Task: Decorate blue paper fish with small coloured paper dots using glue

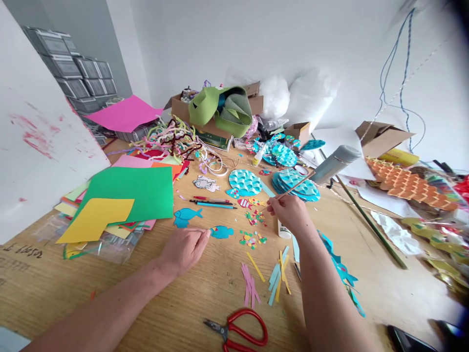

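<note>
My left hand (pixel 184 248) rests on the wooden table (pixel 154 303), its fingers pinched on the tail of a small blue paper fish (pixel 222 231). My right hand (pixel 289 211) is closed round a thin wooden stick (pixel 293 187) that slants up to the right, its lower tip near a pile of small coloured paper bits (pixel 256 216). More paper bits (pixel 251 239) lie just right of the held fish. A second blue paper fish (pixel 186 215) lies a little to the left.
Red scissors (pixel 238 330) lie at the near edge, paper strips (pixel 269 276) beyond them. Green and yellow sheets (pixel 124 195) are stacked left. Blue scaled paper fish (pixel 245 182), pencils (pixel 214 201), a grey bottle (pixel 335 164), cardboard boxes (pixel 220 110) and an orange paper piece (pixel 406 183) crowd the back.
</note>
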Action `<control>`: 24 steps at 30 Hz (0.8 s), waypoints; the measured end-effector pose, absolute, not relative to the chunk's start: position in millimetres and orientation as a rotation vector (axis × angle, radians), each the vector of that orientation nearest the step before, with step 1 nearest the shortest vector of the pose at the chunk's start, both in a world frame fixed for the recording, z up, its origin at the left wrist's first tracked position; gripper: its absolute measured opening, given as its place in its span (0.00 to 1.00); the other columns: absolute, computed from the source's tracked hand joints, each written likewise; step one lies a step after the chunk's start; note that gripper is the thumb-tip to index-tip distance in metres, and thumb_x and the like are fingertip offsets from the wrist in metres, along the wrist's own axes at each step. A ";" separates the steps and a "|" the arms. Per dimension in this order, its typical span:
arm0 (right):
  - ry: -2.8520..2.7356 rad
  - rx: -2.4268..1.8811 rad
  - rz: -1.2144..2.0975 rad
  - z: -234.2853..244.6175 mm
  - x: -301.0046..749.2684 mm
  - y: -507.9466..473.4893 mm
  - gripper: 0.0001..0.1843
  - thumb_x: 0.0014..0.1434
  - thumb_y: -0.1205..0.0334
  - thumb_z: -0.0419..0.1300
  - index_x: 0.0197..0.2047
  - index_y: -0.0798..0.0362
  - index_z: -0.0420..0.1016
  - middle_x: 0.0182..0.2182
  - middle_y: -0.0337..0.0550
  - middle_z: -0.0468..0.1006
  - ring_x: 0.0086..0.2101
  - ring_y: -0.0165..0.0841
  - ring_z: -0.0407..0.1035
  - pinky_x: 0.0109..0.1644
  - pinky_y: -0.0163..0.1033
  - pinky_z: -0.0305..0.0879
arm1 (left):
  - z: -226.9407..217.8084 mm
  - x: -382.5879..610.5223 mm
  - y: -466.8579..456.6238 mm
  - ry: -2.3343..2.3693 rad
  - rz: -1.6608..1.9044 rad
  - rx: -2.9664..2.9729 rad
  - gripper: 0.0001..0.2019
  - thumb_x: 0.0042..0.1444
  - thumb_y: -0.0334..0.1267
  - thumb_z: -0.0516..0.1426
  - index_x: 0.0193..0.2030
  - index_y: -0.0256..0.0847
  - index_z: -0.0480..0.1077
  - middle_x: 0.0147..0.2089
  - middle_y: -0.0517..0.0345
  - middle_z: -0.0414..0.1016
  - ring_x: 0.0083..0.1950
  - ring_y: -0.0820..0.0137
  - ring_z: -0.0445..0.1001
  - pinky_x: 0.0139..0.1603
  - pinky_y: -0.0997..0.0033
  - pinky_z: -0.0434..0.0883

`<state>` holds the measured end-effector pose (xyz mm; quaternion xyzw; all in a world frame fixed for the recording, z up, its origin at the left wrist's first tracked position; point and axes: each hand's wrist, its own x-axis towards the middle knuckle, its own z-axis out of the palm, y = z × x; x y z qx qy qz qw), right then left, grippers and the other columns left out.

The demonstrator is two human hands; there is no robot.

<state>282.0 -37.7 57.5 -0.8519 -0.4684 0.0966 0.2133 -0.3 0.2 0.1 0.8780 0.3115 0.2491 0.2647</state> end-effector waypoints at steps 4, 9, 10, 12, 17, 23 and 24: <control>-1.374 -2.152 0.511 61.7 256.5 -36.8 0.17 0.58 0.59 0.53 0.22 0.55 0.76 0.25 0.44 0.80 0.24 0.30 0.72 0.28 0.32 0.62 | 2.1 -0.4 -1.0 0.847 0.579 2.401 0.23 0.66 0.38 0.42 0.29 0.39 0.73 0.31 0.52 0.79 0.35 0.68 0.77 0.37 0.73 0.68; -1.598 -1.903 0.758 60.9 209.7 -36.6 0.17 0.59 0.55 0.53 0.25 0.54 0.75 0.25 0.43 0.80 0.25 0.30 0.72 0.28 0.32 0.64 | 2.4 -0.6 -2.0 0.884 0.585 2.388 0.22 0.66 0.39 0.42 0.30 0.39 0.74 0.32 0.51 0.79 0.36 0.67 0.77 0.37 0.72 0.68; -1.644 -1.884 0.760 59.9 203.1 -36.8 0.17 0.59 0.55 0.53 0.25 0.54 0.75 0.25 0.43 0.80 0.25 0.30 0.72 0.28 0.32 0.64 | 2.3 -0.7 -2.0 0.888 0.588 2.390 0.22 0.66 0.39 0.42 0.30 0.40 0.74 0.32 0.51 0.79 0.36 0.67 0.77 0.37 0.72 0.68; -1.711 -1.868 0.732 57.6 194.0 -37.0 0.18 0.60 0.56 0.52 0.24 0.54 0.75 0.25 0.43 0.79 0.24 0.30 0.71 0.29 0.32 0.63 | 2.3 -0.7 -2.0 0.885 0.577 2.411 0.22 0.66 0.39 0.42 0.29 0.40 0.73 0.31 0.51 0.78 0.35 0.67 0.77 0.36 0.73 0.67; -1.806 -1.863 0.622 52.1 185.5 -36.9 0.19 0.61 0.56 0.51 0.25 0.54 0.75 0.25 0.43 0.79 0.24 0.30 0.70 0.28 0.33 0.59 | 5.5 -0.4 -1.6 0.878 0.525 2.470 0.22 0.66 0.37 0.42 0.27 0.38 0.70 0.30 0.53 0.78 0.33 0.68 0.76 0.32 0.72 0.63; -1.855 -1.933 0.485 46.2 178.8 -37.2 0.19 0.61 0.56 0.50 0.25 0.53 0.74 0.23 0.44 0.78 0.25 0.32 0.71 0.29 0.34 0.58 | 7.3 -0.4 -1.6 0.890 0.500 2.487 0.21 0.66 0.36 0.43 0.25 0.38 0.69 0.29 0.55 0.77 0.31 0.70 0.74 0.31 0.71 0.60; -1.856 -1.946 0.473 45.3 178.0 -37.1 0.19 0.61 0.56 0.50 0.24 0.53 0.74 0.23 0.44 0.78 0.25 0.32 0.71 0.29 0.34 0.58 | 7.2 -0.4 -1.6 0.896 0.499 2.492 0.21 0.66 0.36 0.43 0.25 0.38 0.69 0.28 0.55 0.76 0.31 0.70 0.74 0.31 0.71 0.60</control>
